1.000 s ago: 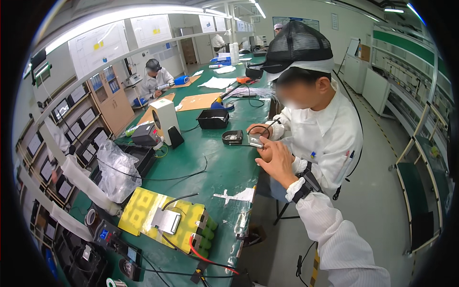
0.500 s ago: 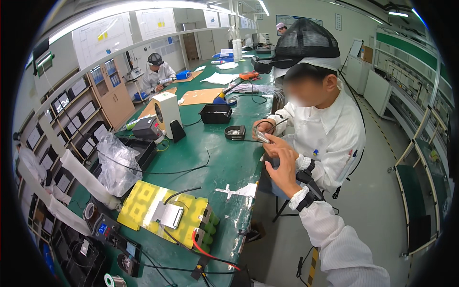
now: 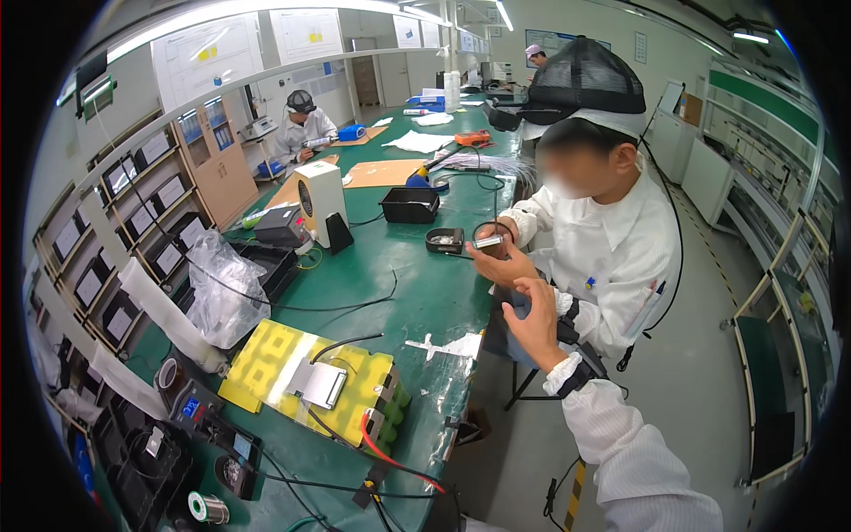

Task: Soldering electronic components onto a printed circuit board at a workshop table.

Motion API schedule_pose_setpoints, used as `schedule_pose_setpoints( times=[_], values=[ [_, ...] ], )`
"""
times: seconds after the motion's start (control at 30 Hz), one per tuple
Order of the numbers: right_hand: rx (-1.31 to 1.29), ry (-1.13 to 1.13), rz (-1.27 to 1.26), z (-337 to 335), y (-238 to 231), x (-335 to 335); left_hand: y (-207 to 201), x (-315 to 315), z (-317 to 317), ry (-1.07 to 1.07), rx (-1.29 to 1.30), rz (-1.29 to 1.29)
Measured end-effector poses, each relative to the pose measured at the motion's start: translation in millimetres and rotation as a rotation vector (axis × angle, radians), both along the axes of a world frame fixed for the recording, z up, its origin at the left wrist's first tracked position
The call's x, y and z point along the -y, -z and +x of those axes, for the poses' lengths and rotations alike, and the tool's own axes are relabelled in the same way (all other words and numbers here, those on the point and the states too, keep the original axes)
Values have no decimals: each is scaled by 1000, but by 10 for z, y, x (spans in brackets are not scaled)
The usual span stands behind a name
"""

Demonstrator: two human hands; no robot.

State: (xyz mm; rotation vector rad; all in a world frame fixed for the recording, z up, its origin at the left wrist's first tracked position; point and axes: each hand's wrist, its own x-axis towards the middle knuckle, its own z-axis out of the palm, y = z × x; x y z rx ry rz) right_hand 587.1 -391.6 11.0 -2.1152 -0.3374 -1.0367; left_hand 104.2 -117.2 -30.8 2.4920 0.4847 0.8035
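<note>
My right hand [image 3: 534, 330] is raised beside the table's edge, thumb and fingers apart, holding nothing. A dark strap circles its wrist below the white sleeve. Just beyond it, a co-worker's hands [image 3: 501, 257] hold a small silvery part [image 3: 487, 240] with a black cable looping from it. Whether my fingertips touch the co-worker's hand or sleeve, I cannot tell. My left hand is out of view. A yellow-wrapped battery pack [image 3: 277, 348] lies on the green table, with a silver plate [image 3: 321, 387] on top and black and red wires attached.
On the table [image 3: 363, 284] stand a black bin [image 3: 410, 206], a small black tray [image 3: 444, 240], a beige box-shaped device [image 3: 322, 204] and a crumpled plastic bag [image 3: 226, 288]. A solder spool [image 3: 208, 508] sits at the near left. Cables cross the near edge.
The view has shifted, moving the scene slightly right. The co-worker's hands have turned the silvery part flatter, with one palm now spread beneath it. My right hand's fingers look more curled.
</note>
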Motion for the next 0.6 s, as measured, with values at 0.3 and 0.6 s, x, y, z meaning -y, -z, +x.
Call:
schedule_pose_setpoints(
  times=[0.3, 0.6],
  values=[
    [34, 24, -6, 43, -102, 56, -66, 19, 17, 7, -31, -7],
    [234, -109, -337, 152, -562, -40, 24, -4, -3, 25, 7, -34]
  ],
)
